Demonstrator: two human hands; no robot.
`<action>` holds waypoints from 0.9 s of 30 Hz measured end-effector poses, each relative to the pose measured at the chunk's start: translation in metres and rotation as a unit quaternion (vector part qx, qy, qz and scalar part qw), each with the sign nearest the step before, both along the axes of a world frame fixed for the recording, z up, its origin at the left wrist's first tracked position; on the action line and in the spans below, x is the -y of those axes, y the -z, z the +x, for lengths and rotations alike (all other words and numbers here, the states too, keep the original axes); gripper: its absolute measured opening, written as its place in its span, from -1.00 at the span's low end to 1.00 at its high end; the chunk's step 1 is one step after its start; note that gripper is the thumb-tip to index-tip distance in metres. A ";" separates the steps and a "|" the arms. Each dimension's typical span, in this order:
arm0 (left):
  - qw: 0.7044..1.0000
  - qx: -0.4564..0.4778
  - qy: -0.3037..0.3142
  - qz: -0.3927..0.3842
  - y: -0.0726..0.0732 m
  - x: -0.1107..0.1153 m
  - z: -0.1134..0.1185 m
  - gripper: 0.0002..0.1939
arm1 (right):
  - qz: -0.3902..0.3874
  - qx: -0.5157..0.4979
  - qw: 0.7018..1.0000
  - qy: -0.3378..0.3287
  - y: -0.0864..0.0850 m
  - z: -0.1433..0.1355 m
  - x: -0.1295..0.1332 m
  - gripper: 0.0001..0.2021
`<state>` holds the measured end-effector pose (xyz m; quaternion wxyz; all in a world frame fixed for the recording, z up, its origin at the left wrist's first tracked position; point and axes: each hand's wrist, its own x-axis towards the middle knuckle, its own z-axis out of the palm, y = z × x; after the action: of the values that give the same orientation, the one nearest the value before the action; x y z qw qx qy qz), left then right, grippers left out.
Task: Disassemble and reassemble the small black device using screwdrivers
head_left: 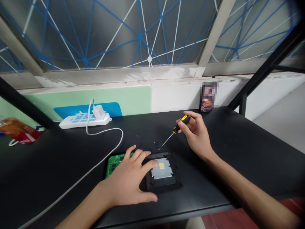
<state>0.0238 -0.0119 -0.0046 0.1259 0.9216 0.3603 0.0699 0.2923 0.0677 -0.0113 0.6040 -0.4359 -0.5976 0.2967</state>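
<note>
My right hand (pixel 196 133) grips a screwdriver (pixel 183 122) by its black and yellow handle. The thin shaft slants down to the left, and its tip is beside a few tiny screws (pixel 159 149) on the black desk. My left hand (pixel 133 173) is spread open, its fingers over a green circuit board (pixel 113 163) and the left side of a black plastic housing (pixel 164 182). A silver metal plate (pixel 156 172) with a pale yellow square pad (pixel 161 165) sits in the housing. The left hand hides part of the board.
A white power strip (pixel 71 122) with a plugged-in charger (pixel 98 112) stands against the back wall; its white cable (pixel 105 161) runs across the desk's left side. A phone (pixel 206 100) leans at the back right. An orange-red packet (pixel 20 130) lies far left.
</note>
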 end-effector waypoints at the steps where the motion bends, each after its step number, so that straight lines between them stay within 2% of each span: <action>1: 1.000 -0.002 -0.001 -0.001 0.000 0.000 0.000 -0.17 | -0.004 -0.003 1.000 0.001 -0.001 0.000 0.000 -0.63; 8: 1.000 -0.007 0.002 -0.002 -0.001 0.000 -0.002 -0.16 | -0.019 0.015 1.000 0.014 -0.004 0.002 0.003 -0.62; 27: 1.000 -0.005 0.008 0.006 0.001 0.000 -0.003 -0.15 | -0.061 -0.010 0.997 -0.048 -0.003 -0.002 0.005 -0.64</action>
<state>0.0207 -0.0117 -0.0053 0.1189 0.9257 0.3528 0.0666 0.2905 0.0626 -0.0082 0.5673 -0.4393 -0.5928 0.3657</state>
